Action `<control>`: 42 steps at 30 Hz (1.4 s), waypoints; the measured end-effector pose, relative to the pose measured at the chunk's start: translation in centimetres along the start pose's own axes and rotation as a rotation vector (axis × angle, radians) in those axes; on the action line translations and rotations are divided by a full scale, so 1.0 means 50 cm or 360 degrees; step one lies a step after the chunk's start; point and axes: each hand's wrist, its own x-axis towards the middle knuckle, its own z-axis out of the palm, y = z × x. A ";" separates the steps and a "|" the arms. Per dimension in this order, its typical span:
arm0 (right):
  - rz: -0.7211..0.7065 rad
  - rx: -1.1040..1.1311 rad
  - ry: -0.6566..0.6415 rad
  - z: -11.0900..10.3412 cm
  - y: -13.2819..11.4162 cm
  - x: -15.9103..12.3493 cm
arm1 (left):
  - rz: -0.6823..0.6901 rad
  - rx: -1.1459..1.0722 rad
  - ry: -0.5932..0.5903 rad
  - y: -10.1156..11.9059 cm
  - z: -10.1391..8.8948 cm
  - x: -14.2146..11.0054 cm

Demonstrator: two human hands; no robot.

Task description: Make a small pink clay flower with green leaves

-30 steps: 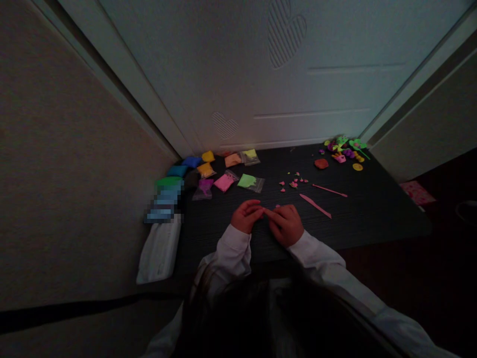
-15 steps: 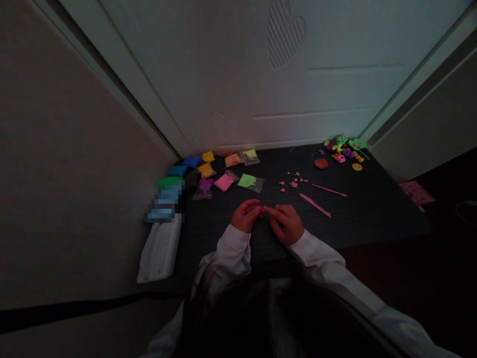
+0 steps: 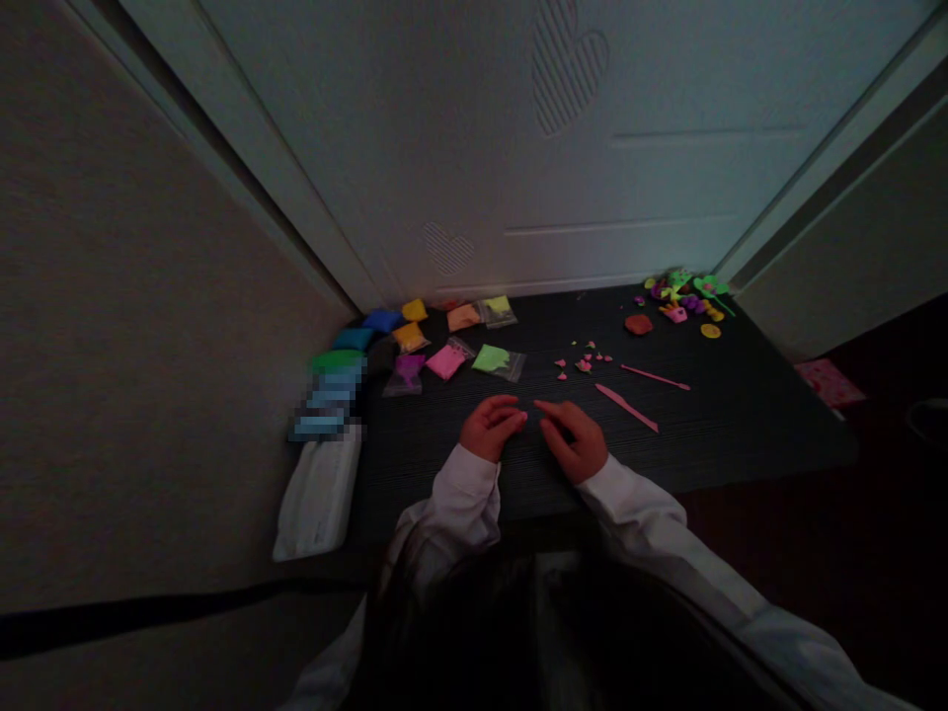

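Over the dark table, my left hand pinches a tiny piece of pink clay between thumb and fingertips. My right hand is just to the right, its index finger and thumb apart with nothing seen between them. Beyond it lie several small pink clay pieces with green bits. Two pink modelling tools rest to the right: a flat, knife-like one and a thin rod.
Bags of coloured clay line the back left, among them a pink bag and a light green bag. A white packet lies at the left edge. Finished clay figures and a red lump sit back right.
My right hand's fingers have drawn away from the pink clay and spread apart. The left hand stays in place with the clay at its fingertips.
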 end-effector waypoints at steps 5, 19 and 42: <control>0.0079 0.0027 0.0035 0.003 -0.005 0.004 | 0.0095 0.0132 -0.0001 -0.002 0.002 -0.002; 0.0314 0.0086 0.0166 0.023 -0.011 0.010 | 0.0151 0.0214 -0.0074 0.001 0.004 -0.010; 0.0347 0.0198 0.0097 0.019 -0.001 0.011 | 0.0241 0.0293 -0.0057 -0.002 0.009 -0.013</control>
